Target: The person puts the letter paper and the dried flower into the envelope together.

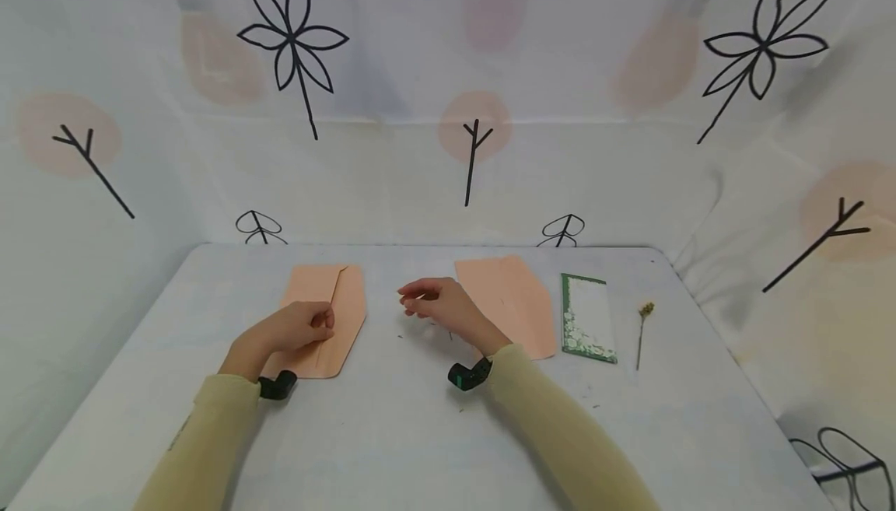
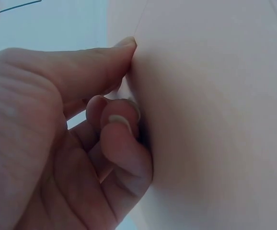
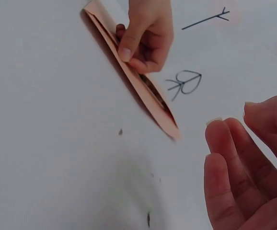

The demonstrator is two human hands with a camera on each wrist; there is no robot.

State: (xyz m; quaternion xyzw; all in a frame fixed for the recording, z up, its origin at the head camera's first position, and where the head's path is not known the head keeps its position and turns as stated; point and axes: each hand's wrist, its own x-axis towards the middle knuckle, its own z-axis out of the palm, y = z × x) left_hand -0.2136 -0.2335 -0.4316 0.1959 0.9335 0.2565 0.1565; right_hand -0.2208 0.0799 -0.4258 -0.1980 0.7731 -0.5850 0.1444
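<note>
Sleeves in pale yellow-green fabric (image 1: 567, 433) are closest to the lens, each with a chunky black wrist camera (image 1: 470, 375) by the cuff. Left hand (image 1: 297, 326) has its thumb and curled fingers pinching the edge of a peach paper envelope (image 1: 350, 332) on the white tabletop (image 1: 392, 449), basically 9 o'clock from the right hand (image 1: 444, 307); its opening gapes a bit. Right hand's just hovering, fingers loosely bent, thumb apart from them. At 3 o'clock from it there's a second flat peach paper envelope (image 1: 518, 301), then a white rectangular card with green floral edging (image 1: 588, 313), then a thin-stemmed yellowish dried flower (image 1: 646, 309).
</note>
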